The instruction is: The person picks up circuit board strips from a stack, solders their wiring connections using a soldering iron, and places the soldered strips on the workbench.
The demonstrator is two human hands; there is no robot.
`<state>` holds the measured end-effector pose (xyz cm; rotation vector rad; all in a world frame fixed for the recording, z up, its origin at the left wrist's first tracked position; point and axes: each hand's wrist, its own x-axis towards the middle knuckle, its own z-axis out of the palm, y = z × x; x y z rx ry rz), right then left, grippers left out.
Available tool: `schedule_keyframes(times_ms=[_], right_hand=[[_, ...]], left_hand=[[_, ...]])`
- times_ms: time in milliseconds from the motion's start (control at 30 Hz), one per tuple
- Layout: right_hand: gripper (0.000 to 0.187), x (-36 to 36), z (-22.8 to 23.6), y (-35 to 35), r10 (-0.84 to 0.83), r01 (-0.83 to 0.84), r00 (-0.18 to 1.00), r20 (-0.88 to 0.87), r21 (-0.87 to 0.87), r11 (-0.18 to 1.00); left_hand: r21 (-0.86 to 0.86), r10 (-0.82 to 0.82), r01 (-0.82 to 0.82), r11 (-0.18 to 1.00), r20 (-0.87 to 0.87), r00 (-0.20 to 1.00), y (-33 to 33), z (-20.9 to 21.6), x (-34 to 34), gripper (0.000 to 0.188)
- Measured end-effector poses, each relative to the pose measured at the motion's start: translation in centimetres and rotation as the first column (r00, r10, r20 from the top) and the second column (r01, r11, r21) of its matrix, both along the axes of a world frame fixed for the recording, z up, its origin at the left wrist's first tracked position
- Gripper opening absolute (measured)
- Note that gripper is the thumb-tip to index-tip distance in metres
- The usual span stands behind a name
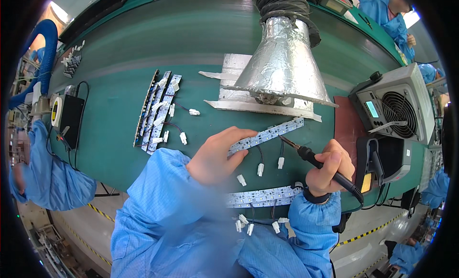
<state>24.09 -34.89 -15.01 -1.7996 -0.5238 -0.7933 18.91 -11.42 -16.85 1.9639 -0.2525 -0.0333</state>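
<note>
Head view: a white LED circuit strip (267, 135) slants across the centre of the frame over the green desk (111, 118), its right end higher in the picture than its left. The left hand (217, 152) has its grip clamped on that left end, fingers along the upper edge and thumb at the lower; the rest of the strip juts out free to the right of this grip. Two wired white connectors (260, 170) lie just below it. Right of centre, the right hand (331, 170) has its grip closed round a soldering iron (307, 154). Its tip points up-left to the strip's lower edge; whether they touch, I cannot tell. Lower centre holds stacked LED strips (263, 198); left of centre lies another bunch of strips (157, 113). Upper centre, a foil-covered hood (283, 58); far right, a fan unit (370, 108).
</note>
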Motion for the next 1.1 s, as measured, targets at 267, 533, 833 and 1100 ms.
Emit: schedule_keyframes(times_ms=[267, 533, 833, 1100], right_hand=[[0.041, 0.1, 0.1, -0.2, 0.016, -0.016, 1.0, -0.008, 0.035, 0.999], [0.042, 2.2, -0.7, -3.3, -0.223, 0.227, 0.974, -0.042, 0.176, 0.958], [0.043, 2.5, -1.5, -3.3, -0.217, 0.221, 0.975, -0.048, 0.124, 0.967], [0.043, 2.6, -1.4, -3.1, -0.245, 0.252, 0.967, -0.072, 0.117, 0.961]], left_hand=[[0.017, 0.012, -0.011, 1.0, -0.006, 1.0, -0.1, 0.3, 0.0, 0.039], [0.054, 0.041, -0.039, 0.998, -0.036, 0.999, -0.4, 0.7, -0.2, 0.039], [0.059, 0.062, -0.057, 0.997, -0.09, 0.994, -0.6, 1.1, -0.2, 0.038], [0.062, 0.048, -0.043, 0.997, -0.079, 0.996, -0.5, 0.9, -0.1, 0.038]])
